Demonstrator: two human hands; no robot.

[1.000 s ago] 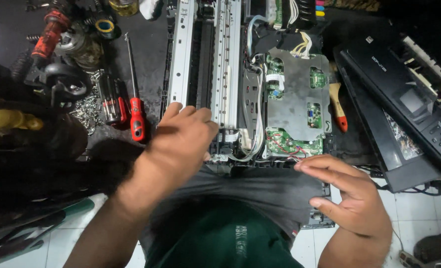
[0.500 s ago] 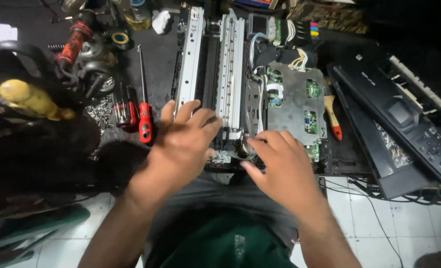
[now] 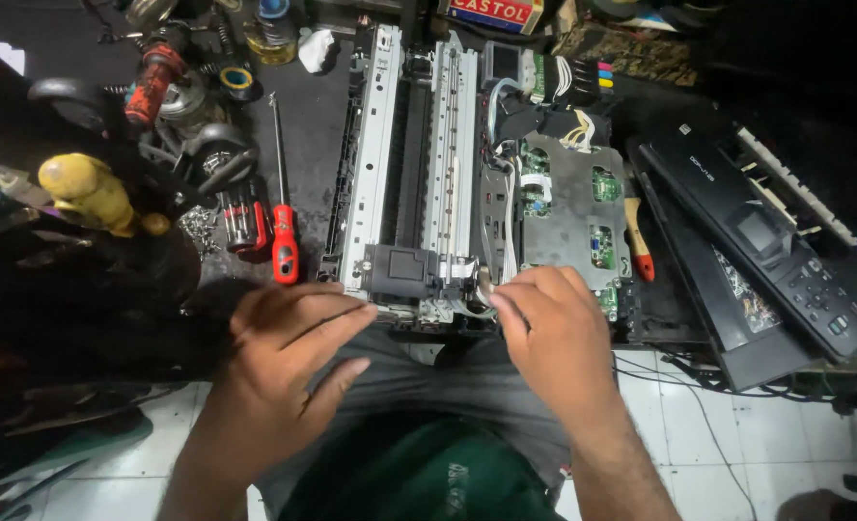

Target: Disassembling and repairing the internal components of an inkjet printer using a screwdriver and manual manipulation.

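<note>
An opened printer chassis [image 3: 409,164] with two metal rails lies on the dark bench, and its green circuit board [image 3: 568,207] sits to the right. My left hand [image 3: 289,362] rests at the chassis's near edge, fingers pointing at a small metal part below the black carriage block [image 3: 400,272]. My right hand [image 3: 549,333] pinches a small white piece at the near edge beside the board. What exactly the fingers hold is too small to tell.
A red-handled screwdriver [image 3: 283,232] lies left of the chassis beside a red bit set [image 3: 243,224]. A small brush [image 3: 639,246] lies right of the board. Black printer covers [image 3: 757,251] sit at right. Tools and tape rolls crowd the far left.
My right hand came from the lap up to the chassis's near edge. My left hand slid back off the rail toward the near edge. The view shifted so more of the bench shows.
</note>
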